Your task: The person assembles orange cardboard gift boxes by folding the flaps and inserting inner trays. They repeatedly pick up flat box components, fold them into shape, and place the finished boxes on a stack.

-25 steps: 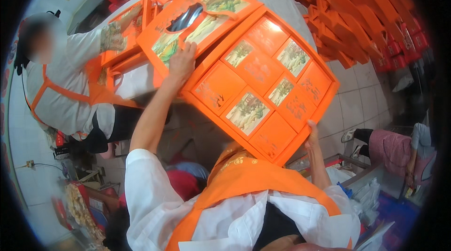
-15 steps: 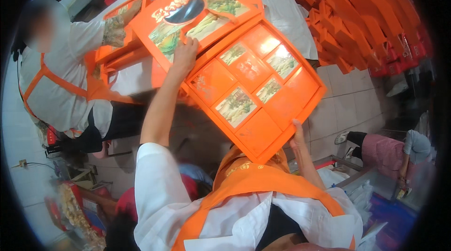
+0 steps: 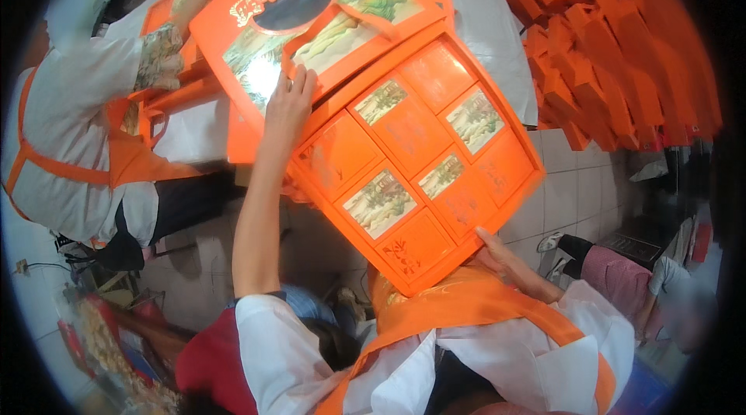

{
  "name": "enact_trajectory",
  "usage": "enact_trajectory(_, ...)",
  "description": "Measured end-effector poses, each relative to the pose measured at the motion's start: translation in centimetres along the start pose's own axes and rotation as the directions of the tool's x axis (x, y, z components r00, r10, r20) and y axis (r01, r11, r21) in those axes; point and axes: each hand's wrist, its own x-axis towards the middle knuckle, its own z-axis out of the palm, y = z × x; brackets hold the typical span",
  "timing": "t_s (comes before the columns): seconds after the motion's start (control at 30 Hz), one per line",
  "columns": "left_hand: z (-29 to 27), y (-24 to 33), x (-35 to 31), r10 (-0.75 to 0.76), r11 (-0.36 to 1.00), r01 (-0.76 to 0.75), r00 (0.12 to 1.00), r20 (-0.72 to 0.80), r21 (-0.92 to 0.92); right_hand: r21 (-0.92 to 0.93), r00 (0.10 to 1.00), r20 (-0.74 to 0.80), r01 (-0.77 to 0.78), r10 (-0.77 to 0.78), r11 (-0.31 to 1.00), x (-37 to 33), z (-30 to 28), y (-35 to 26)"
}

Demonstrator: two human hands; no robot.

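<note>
In front of me is a tilted orange gift box, its compartmented tray (image 3: 465,201) facing up and holding several square and rectangular orange packs, some with landscape pictures. Against the tray's far left side lies an orange panel (image 3: 359,32) with a dark oval, gold ornament and landscape prints. A curved orange strip (image 3: 325,20) stands up from that panel. My left hand (image 3: 289,104) grips the panel's near edge, fingertips by the strip's end. With the thumb on top, my right hand (image 3: 505,259) holds the tray's near right rim; its other fingers are hidden underneath.
A co-worker in white with orange straps (image 3: 66,139) handles similar orange boxes at left. Stacked orange box parts (image 3: 614,50) fill the far right beside a covered table (image 3: 491,34). Another person (image 3: 622,271) bends at the right. Someone in red (image 3: 214,364) is close at lower left.
The tray's near corner has come slightly lower toward me, and my right hand has moved down with its rim. My left hand stays at the panel. The whole view has shifted somewhat.
</note>
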Motion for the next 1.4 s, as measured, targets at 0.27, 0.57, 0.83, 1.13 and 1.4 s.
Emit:
enact_trajectory(0.27,0.7,-1.0,-1.6,0.022,0.999,-0.019,0.995,-0.094,0.031,-0.932,0.546,0.068,-0.263,0.835,0.248,1.2,4.2,-24.5)
enact_trajectory(0.57,-3.5,-2.7,-0.9,-0.029,0.902,0.088,0.989,0.145,-0.422,-0.862,0.929,0.205,0.321,-0.309,0.392,28.1,15.9,-36.2)
enact_trajectory(0.83,-1.0,-2.6,-9.4,-0.66,-0.614,0.317,0.298,0.69,-0.723,-0.818,0.947,0.243,0.318,-0.212,0.48,30.9,14.8,-35.8)
enact_trajectory(1.13,-1.1,0.4,-7.3,-0.584,-0.712,0.172,0.393,0.71,-0.681,-0.415,0.976,0.163,0.204,-0.148,0.887,29.0,13.4,-34.8)
enact_trajectory(1.4,-0.8,1.4,-6.5,-0.713,-0.555,0.16,0.414,0.566,-0.816,-0.188,0.979,0.053,0.203,-0.196,0.961,28.0,11.9,-32.9)
